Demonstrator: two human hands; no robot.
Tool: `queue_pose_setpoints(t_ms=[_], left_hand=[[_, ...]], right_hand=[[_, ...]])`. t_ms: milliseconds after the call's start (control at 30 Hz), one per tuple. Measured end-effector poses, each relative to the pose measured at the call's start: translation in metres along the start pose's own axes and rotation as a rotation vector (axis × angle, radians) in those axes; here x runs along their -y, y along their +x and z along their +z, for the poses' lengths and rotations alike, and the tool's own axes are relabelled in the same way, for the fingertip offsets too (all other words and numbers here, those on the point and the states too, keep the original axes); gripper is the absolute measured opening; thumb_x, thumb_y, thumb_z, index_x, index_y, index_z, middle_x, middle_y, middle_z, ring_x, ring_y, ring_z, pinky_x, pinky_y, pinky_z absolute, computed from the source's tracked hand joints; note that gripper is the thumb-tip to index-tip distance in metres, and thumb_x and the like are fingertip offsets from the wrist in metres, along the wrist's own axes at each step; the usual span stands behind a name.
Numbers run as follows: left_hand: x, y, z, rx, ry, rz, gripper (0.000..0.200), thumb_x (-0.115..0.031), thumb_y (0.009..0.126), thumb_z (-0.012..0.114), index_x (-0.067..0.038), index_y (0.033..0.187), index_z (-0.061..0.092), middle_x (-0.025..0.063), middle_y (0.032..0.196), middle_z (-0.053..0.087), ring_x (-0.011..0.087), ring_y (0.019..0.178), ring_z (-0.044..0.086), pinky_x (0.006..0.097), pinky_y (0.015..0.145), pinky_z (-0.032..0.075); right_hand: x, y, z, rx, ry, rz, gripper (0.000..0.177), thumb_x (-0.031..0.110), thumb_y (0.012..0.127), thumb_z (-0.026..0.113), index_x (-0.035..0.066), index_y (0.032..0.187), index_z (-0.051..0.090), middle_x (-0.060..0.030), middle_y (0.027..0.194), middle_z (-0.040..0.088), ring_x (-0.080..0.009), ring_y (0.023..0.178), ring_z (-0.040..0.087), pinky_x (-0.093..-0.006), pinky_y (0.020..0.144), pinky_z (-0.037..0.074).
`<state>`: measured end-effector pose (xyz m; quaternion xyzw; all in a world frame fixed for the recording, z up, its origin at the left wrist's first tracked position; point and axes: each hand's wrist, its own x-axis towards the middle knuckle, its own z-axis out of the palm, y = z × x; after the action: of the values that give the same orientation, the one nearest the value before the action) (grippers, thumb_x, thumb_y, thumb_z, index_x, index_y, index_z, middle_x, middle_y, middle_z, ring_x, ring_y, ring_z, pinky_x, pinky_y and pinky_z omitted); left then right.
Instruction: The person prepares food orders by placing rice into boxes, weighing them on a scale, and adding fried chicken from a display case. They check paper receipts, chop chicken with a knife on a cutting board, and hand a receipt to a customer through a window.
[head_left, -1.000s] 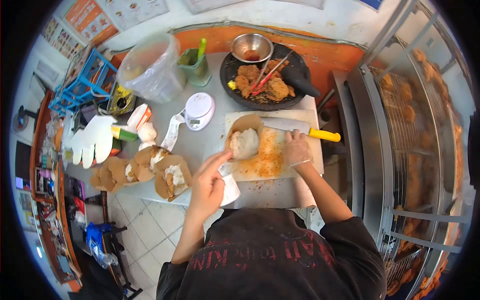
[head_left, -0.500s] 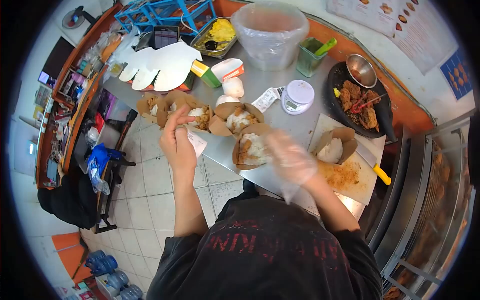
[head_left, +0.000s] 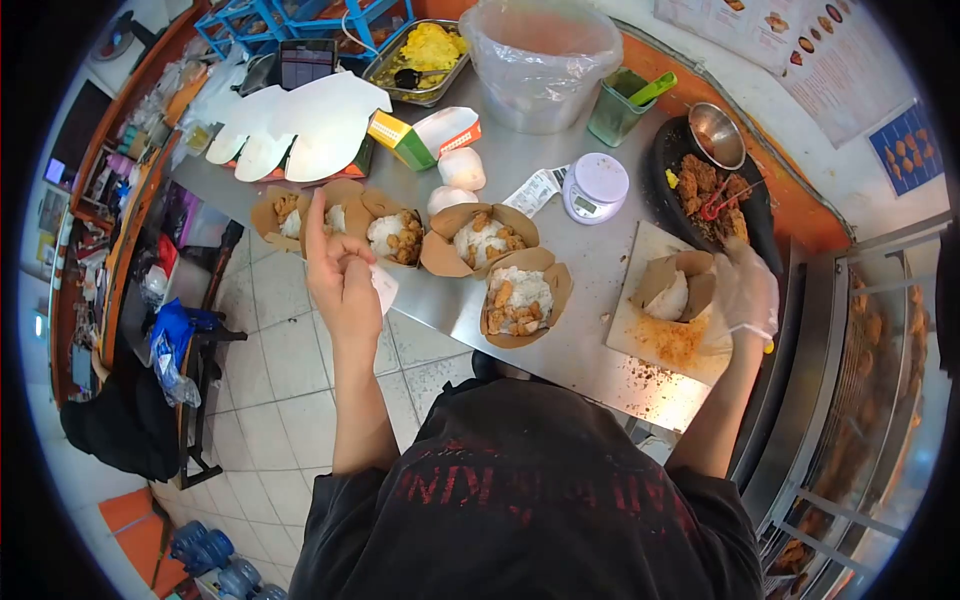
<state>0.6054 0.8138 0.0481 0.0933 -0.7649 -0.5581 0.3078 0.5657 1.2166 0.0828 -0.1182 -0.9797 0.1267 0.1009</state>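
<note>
My left hand [head_left: 345, 285] is raised at the front edge of the steel table, index finger stretched out and the others curled on a white paper slip [head_left: 384, 288]. Just beyond it stand brown paper boxes with rice and chopped fried chicken, one of them a box [head_left: 395, 235] by my fingers. My right hand [head_left: 745, 290], in a clear plastic glove, reaches into the black stone mortar [head_left: 668, 180], its fingertips at the fried chicken [head_left: 708, 195]. Those fingers are blurred, so their grip I cannot tell. Beside this hand, a box with rice [head_left: 668, 297] rests on the cutting board [head_left: 640, 330].
A filled box [head_left: 520, 300] stands near the table's front edge. Behind are a white kitchen scale [head_left: 597, 187], wrapped rice balls [head_left: 460, 170], a plastic-lined bucket [head_left: 540, 70] and a tray of yellow food [head_left: 425, 55]. A metal bowl [head_left: 716, 137] sits on the mortar.
My right hand has moved from the front filled box, rightward over the board to the chicken in the mortar. My left hand still has the slip; its index finger now points up.
</note>
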Motion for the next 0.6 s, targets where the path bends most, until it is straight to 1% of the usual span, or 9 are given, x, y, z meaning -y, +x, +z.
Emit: queue_pose_setpoints(t_ms=[67, 133, 200, 333, 400, 433, 467, 533, 600], left_hand=[[-0.001, 0.003, 0.011, 0.061, -0.133, 0.005, 0.057, 0.010, 0.073, 0.040, -0.003, 0.125, 0.056, 0.0084, 0.092, 0.056, 0.0117, 0.075, 0.051, 0.0234, 0.068, 0.043], [-0.004, 0.007, 0.022, 0.152, 0.096, 0.182, 0.051, 0.011, 0.074, 0.042, -0.004, 0.120, 0.059, 0.0104, 0.104, 0.053, 0.0157, 0.083, 0.052, 0.0250, 0.072, 0.045], [-0.014, 0.006, 0.037, 0.230, 0.323, 0.369, 0.046, 0.012, 0.076, 0.044, -0.006, 0.115, 0.062, 0.0124, 0.116, 0.050, 0.0196, 0.091, 0.052, 0.0266, 0.075, 0.046], [-0.024, -0.007, 0.064, 0.368, 0.212, 0.342, 0.036, 0.012, 0.078, 0.050, -0.008, 0.102, 0.068, 0.0123, 0.127, 0.046, 0.0248, 0.105, 0.051, 0.0295, 0.079, 0.049], [-0.017, -0.005, 0.068, 0.310, 0.102, 0.289, 0.036, 0.013, 0.078, 0.050, -0.007, 0.103, 0.068, 0.0127, 0.133, 0.043, 0.0239, 0.105, 0.053, 0.0294, 0.079, 0.049], [-0.020, -0.004, 0.068, 0.306, 0.068, 0.229, 0.037, 0.013, 0.078, 0.049, -0.006, 0.104, 0.067, 0.0121, 0.137, 0.040, 0.0227, 0.105, 0.055, 0.0283, 0.078, 0.049], [-0.022, -0.003, 0.070, 0.300, 0.069, 0.235, 0.037, 0.013, 0.078, 0.049, -0.006, 0.104, 0.067, 0.0121, 0.137, 0.040, 0.0227, 0.105, 0.055, 0.0283, 0.078, 0.049], [-0.025, 0.000, 0.071, 0.279, 0.018, 0.166, 0.038, 0.014, 0.077, 0.047, -0.003, 0.107, 0.065, 0.0129, 0.137, 0.040, 0.0223, 0.108, 0.055, 0.0277, 0.078, 0.050], [-0.025, 0.001, 0.076, 0.270, -0.021, 0.183, 0.038, 0.014, 0.078, 0.046, -0.002, 0.108, 0.063, 0.0133, 0.136, 0.040, 0.0222, 0.108, 0.055, 0.0276, 0.078, 0.050]], right_hand=[[-0.046, 0.004, 0.012, -0.030, -0.212, 0.050, 0.036, 0.026, 0.085, 0.060, -0.002, 0.107, 0.061, -0.0190, 0.099, 0.067, -0.0327, 0.093, 0.065, -0.0376, 0.081, 0.049], [-0.077, 0.006, 0.026, 0.422, -0.094, 0.271, 0.043, 0.030, 0.085, 0.062, -0.004, 0.111, 0.058, -0.0201, 0.101, 0.066, -0.0343, 0.093, 0.064, -0.0401, 0.080, 0.049], [-0.090, 0.000, 0.049, 0.558, 0.396, 0.474, 0.048, 0.034, 0.082, 0.064, -0.004, 0.111, 0.057, -0.0212, 0.097, 0.065, -0.0324, 0.091, 0.065, -0.0403, 0.076, 0.051], [-0.111, -0.018, 0.098, 0.422, 0.487, 0.513, 0.042, 0.037, 0.086, 0.055, -0.002, 0.097, 0.065, -0.0182, 0.078, 0.066, -0.0377, 0.067, 0.060, -0.0427, 0.065, 0.049], [-0.110, -0.022, 0.099, 0.295, 0.100, 0.174, 0.038, 0.033, 0.085, 0.055, -0.001, 0.099, 0.064, -0.0199, 0.080, 0.066, -0.0383, 0.069, 0.061, -0.0437, 0.066, 0.048], [-0.110, -0.012, 0.102, 0.448, 0.271, 0.431, 0.040, 0.029, 0.082, 0.062, -0.003, 0.107, 0.058, -0.0196, 0.093, 0.065, -0.0255, 0.083, 0.066, -0.0356, 0.067, 0.052], [-0.109, -0.009, 0.101, 0.444, 0.276, 0.424, 0.040, 0.029, 0.082, 0.062, -0.003, 0.107, 0.058, -0.0196, 0.093, 0.065, -0.0255, 0.083, 0.066, -0.0356, 0.067, 0.052], [-0.081, -0.004, 0.085, 0.355, 0.220, 0.282, 0.031, 0.028, 0.080, 0.065, 0.002, 0.097, 0.065, -0.0214, 0.085, 0.066, -0.0388, 0.081, 0.064, -0.0446, 0.071, 0.049], [-0.094, 0.017, 0.117, 0.275, 0.258, 0.034, 0.033, 0.031, 0.078, 0.069, 0.003, 0.096, 0.066, -0.0209, 0.087, 0.066, -0.0384, 0.082, 0.064, -0.0443, 0.072, 0.049]])
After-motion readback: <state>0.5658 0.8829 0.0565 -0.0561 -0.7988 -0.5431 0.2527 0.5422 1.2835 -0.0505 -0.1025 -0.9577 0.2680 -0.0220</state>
